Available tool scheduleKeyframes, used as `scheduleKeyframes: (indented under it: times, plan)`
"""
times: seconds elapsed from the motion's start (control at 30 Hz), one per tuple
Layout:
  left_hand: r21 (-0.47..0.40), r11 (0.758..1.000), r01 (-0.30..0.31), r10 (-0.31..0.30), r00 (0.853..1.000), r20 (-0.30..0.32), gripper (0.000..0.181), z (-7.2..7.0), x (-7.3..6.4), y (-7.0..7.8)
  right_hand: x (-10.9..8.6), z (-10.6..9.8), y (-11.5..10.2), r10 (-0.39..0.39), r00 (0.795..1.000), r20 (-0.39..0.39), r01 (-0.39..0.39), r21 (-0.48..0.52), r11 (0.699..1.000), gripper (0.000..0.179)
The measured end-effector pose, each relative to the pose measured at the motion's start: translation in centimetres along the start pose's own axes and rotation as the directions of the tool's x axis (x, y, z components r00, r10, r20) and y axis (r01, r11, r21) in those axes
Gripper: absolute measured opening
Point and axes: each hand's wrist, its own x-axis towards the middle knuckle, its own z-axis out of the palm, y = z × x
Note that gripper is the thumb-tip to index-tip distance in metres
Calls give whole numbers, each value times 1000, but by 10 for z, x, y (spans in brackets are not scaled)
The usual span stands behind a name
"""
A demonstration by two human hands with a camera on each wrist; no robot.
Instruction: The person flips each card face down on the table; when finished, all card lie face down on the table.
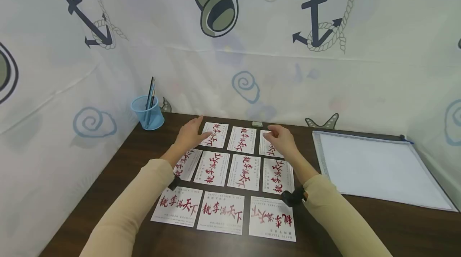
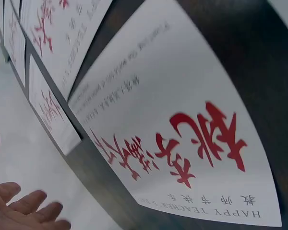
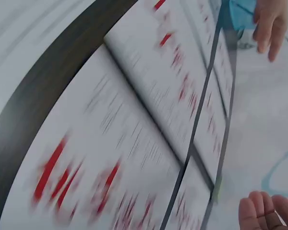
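White cards with red Chinese characters lie in three rows on the dark table. My left hand (image 1: 191,133), fingers extended and thumb spread, hovers at the left end of the back row. Its thumb overlaps the back-left card (image 1: 216,135) in the head view. Nothing is in its fingers (image 2: 36,211) in the left wrist view. Over the back-right card (image 1: 268,149) is my right hand (image 1: 282,140), loosely bent and holding nothing. It partly hides that card. Below the left wrist, a middle-row card (image 1: 188,165) is partly covered by the arm.
A blue mesh cup (image 1: 153,117) with pens stands at the back left corner. A small pale green block (image 1: 257,124) sits at the back edge. To the right lies a whiteboard (image 1: 378,169). Patterned cloth (image 1: 173,49) hangs behind the table (image 1: 108,193).
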Motion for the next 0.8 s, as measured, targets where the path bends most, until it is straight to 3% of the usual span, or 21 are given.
scheduleKeyframes:
  times: [0.13, 0.27, 0.5, 0.8]
  plan:
    - [-135, 986, 96, -92, 995, 31, 72, -4, 5, -11, 14, 27, -14, 83, 994, 66, -98, 260, 961, 45]
    - [-214, 966, 147, -141, 989, 43, 69, -2, 11, -16, 29, 56, -22, 154, 984, 90, -176, 386, 906, 45]
    - [-283, 940, 188, -181, 982, 53, 64, 7, 20, -19, 48, 95, -29, 216, 974, 69, -224, 419, 880, 44]
    - [-321, 926, 201, -202, 979, 31, 60, 13, 26, -22, 65, 128, -35, 242, 970, 17, -231, 368, 901, 44]
